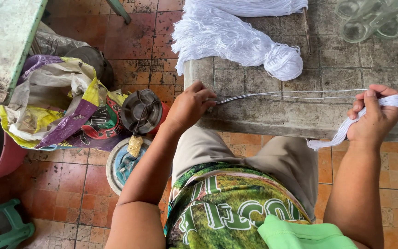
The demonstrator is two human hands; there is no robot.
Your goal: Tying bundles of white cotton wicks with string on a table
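1. Head view, looking down: a person sits at the near edge of a grey stone bench (300, 115), knees tucked under it, both arms reaching forward.
2. The left hand (190, 105) rests at the bench's near left corner, fingers pinched on the ends of the white strands (291, 94). Pressing them against the stone seems to anchor that end so the strands stay taut.
3. The right hand (374, 117) is closed around a flat white bundle (346, 129) of the same cord, looped over the fingers near the bench's near right edge, with a short tail hanging below the edge. Held up and apart from the left hand, it keeps the strands stretched straight along the near edge.
4. The strands run almost level between the two hands, just above the bench surface.
5. A large skein of white yarn (240, 39) lies further back on the bench, draping over its left edge, with its knotted end near the middle.
6. Clear glass bottles (374, 18) lie at the far right corner.
7. On the tiled floor (70, 184) to the left sit a crumpled printed sack (56, 101), a round metal lid (141, 110) and a green plastic stool (1, 226).
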